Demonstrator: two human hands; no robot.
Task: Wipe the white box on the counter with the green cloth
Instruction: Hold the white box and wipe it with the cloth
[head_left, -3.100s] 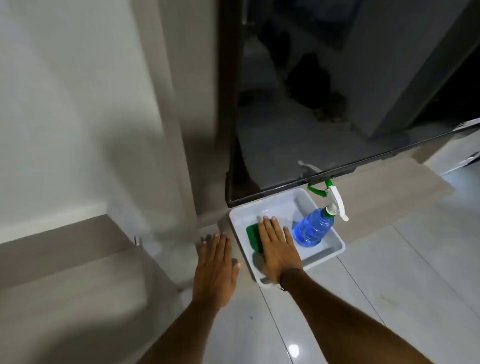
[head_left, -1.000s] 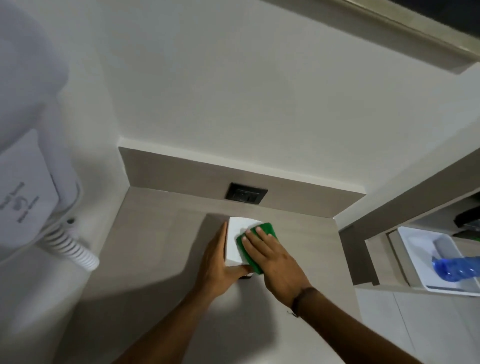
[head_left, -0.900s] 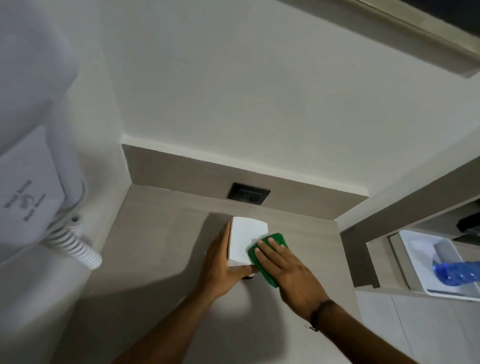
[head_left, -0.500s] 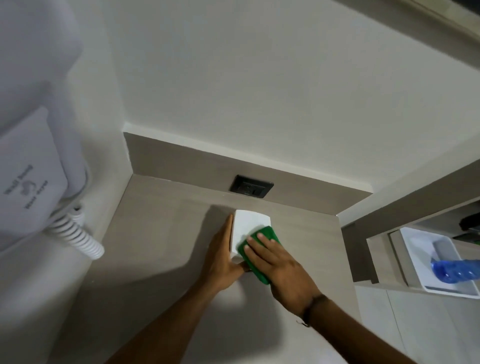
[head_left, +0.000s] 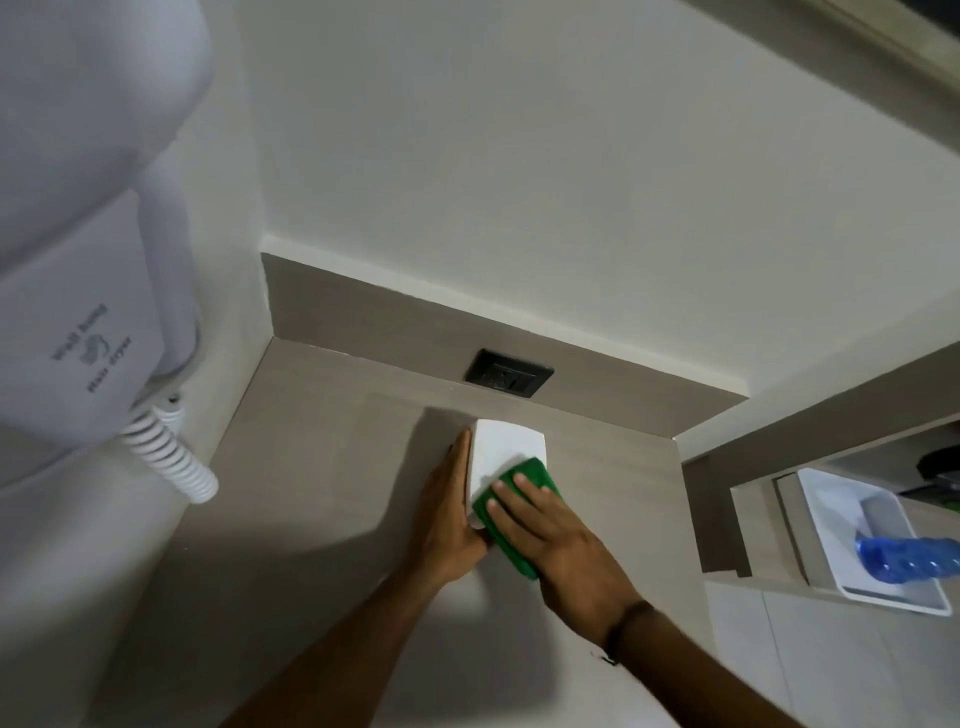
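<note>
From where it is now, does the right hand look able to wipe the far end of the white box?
Probably yes. The right hand presses the green cloth on the near part of the white box; the far top is bare, and the left hand only braces its side.

Green cloth (head_left: 519, 499) atop white box (head_left: 506, 446)

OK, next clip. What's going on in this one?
A person is wiping a white box that sits on a counter in a corner. The right hand presses a green cloth flat on the near part of the box's top, while the left hand braces the box's left side. The far part of the top is uncovered. A wall-mounted hair dryer hangs to the left, and a tray with a blue bottle sits off to the right.
</note>
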